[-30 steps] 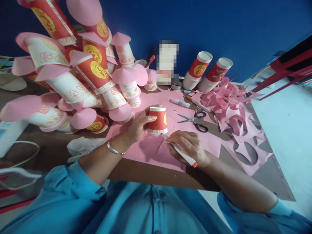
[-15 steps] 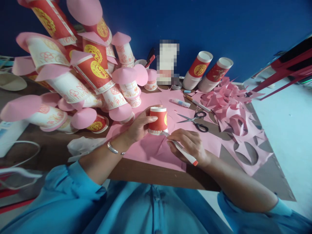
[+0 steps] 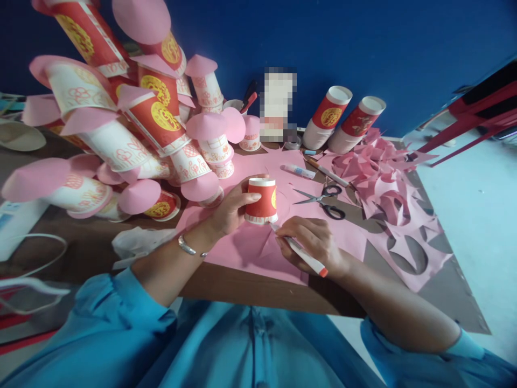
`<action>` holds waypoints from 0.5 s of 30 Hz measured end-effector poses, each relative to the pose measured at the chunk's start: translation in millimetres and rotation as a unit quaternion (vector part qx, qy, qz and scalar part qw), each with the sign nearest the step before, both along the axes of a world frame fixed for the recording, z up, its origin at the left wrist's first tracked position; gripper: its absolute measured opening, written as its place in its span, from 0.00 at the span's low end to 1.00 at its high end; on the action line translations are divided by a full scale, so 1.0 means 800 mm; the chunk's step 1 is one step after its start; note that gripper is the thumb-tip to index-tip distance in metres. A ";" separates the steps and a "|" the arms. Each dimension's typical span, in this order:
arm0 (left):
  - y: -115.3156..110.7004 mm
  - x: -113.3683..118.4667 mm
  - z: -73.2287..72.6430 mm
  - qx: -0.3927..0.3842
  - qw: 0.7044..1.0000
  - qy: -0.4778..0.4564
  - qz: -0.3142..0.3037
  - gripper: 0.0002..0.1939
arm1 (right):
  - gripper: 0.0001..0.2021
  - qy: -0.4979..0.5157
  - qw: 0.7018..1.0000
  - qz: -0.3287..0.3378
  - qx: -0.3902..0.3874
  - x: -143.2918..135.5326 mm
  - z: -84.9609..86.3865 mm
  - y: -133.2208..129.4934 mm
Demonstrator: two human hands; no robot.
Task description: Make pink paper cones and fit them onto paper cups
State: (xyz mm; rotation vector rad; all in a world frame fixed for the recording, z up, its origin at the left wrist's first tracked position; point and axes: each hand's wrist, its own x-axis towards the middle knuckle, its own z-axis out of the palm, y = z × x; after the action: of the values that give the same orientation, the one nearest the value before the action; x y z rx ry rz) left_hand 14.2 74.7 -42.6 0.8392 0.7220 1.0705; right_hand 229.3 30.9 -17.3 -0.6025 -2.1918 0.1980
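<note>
A red paper cup (image 3: 260, 198) with white bands and part of a yellow emblem is held upside down in my left hand (image 3: 232, 207). My thumb lies across its side, while the other fingers wrap behind, mostly hidden. Small marks run along the white band at the cup's lower edge. My right hand (image 3: 309, 242) pinches a white marker pen (image 3: 305, 256) with an orange-red end. The pen's tip is at the cup's lower rim; I cannot tell whether it touches. Pink paper (image 3: 242, 245) lies under both hands.
Scissors (image 3: 321, 200), a glue stick (image 3: 298, 171) and another marker (image 3: 329, 172) lie beyond my right hand. Pink offcuts (image 3: 388, 183) cover the table's right side. Two cup stacks (image 3: 319, 132) stand behind. Decorated cups with pink cone tops (image 3: 121, 143) pile up at left.
The marker tip has shifted slightly down and left along the cup's lower rim, with my right hand moving a little. My left hand and the cup stay nearly still.
</note>
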 end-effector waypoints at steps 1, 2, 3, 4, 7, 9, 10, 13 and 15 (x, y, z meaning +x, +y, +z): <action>0.000 0.000 0.000 -0.002 1.000 0.000 0.000 0.27 | 0.08 -0.001 1.000 0.002 -0.001 0.000 0.000 0.000; -0.001 0.000 0.000 -0.004 1.000 0.000 0.001 0.27 | 0.08 -0.003 1.000 0.006 -0.001 0.000 0.000 0.000; -0.001 0.000 0.000 -0.006 1.000 0.002 0.001 0.28 | 0.08 -0.005 1.000 0.009 0.000 0.000 0.001 -0.001; -0.001 0.000 -0.001 -0.006 1.000 0.006 0.002 0.28 | 0.08 -0.008 1.000 0.010 0.000 0.000 0.001 -0.001; -0.002 -0.001 -0.001 -0.003 1.000 0.018 0.005 0.28 | 0.08 -0.014 1.000 0.010 -0.002 0.000 0.001 -0.002; -0.001 -0.001 -0.001 -0.004 1.000 0.020 0.006 0.27 | 0.09 -0.011 1.000 0.010 0.001 0.000 0.002 -0.003; -0.001 -0.001 -0.001 -0.005 1.000 0.018 0.008 0.27 | 0.09 -0.007 1.000 0.011 0.007 0.000 0.002 -0.003; 0.000 -0.001 -0.001 -0.010 1.000 0.012 0.012 0.26 | 0.11 0.010 1.000 0.004 0.023 0.001 0.004 -0.002; 0.001 0.000 0.001 -0.014 1.000 0.004 0.016 0.25 | 0.11 0.015 1.000 -0.003 0.027 0.001 0.006 -0.001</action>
State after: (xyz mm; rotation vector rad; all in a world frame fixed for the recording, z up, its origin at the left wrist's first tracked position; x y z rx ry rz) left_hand 13.9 75.6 -42.2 0.8104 0.7579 1.0846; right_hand 230.2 30.4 -12.7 -0.5721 -2.1598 0.1445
